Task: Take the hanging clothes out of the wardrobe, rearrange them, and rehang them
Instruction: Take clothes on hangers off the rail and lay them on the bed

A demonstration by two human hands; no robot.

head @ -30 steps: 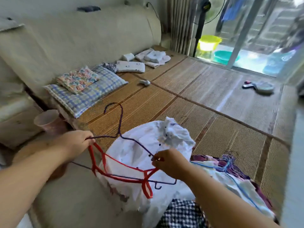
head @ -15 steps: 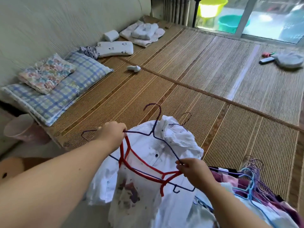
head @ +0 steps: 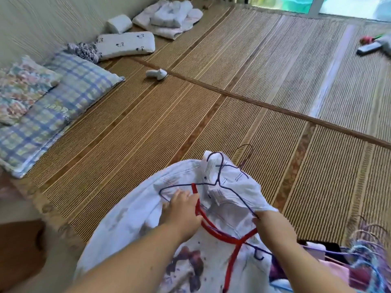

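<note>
Woven bamboo matting (head: 243,66) covers the whole sleeping platform, in panels joined by brown binding strips, and a pale textured wall (head: 42,22) runs along its left side. At the near edge a white shirt (head: 131,208) with a dark reddish print low on its front is spread out under both arms, its collar pointing away from the person. Against the wall lies a blue-checked pillow (head: 69,92) with a floral cushion (head: 19,89) resting on it. A heap of clothes on hangers (head: 359,261) sits on the mat at the lower right, just beside the shirt. Farther along the wall are a white printed pillow (head: 127,46) and a stack of folded white cloths (head: 169,17). The left hand (head: 182,210) lies on the shirt with its fingers curled round the left arm of a red hanger (head: 215,233). The right hand (head: 273,225) pinches the right shoulder of a blue wire hanger (head: 220,180), whose hook lies over the collar and which crosses the red one. A rolled white cloth (head: 119,23) stands near the stack, a small white object (head: 156,74) lies alone on the mat, and a remote control (head: 369,48) rests far right.
</note>
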